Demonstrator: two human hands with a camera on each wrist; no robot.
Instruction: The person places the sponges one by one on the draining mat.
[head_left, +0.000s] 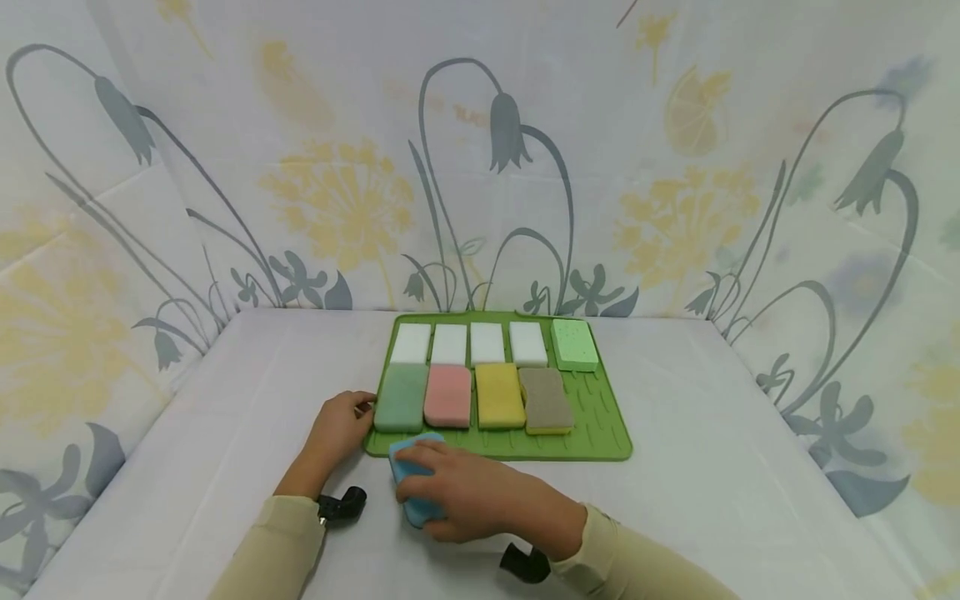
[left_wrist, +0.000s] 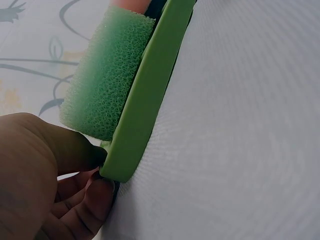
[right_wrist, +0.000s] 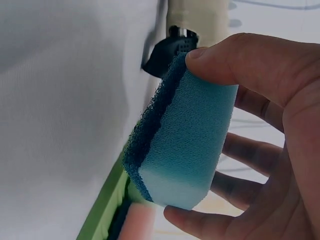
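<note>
A blue sponge [head_left: 423, 504] with a dark scouring layer [right_wrist: 150, 127] is gripped by my right hand [head_left: 476, 492], just in front of the green mat [head_left: 600, 446]. In the right wrist view the thumb and fingers [right_wrist: 245, 155] curl round its edges. My left hand [head_left: 341, 427] pinches the mat's left edge near the front corner; the left wrist view shows thumb and curled fingers [left_wrist: 97, 192] at that rim. Right beside them sits a green sponge [left_wrist: 107, 75], front left on the mat. A pink sponge [head_left: 447, 396], a yellow sponge [head_left: 500, 396] and a grey-topped sponge [head_left: 547, 400] continue that row.
Several white sponges [head_left: 450, 343] and a light green sponge [head_left: 574, 345] form the mat's back row. White cloth covers the table [head_left: 720, 500]. A flower-printed curtain [head_left: 480, 167] hangs behind and at the sides. Each wrist wears a black camera [head_left: 527, 563].
</note>
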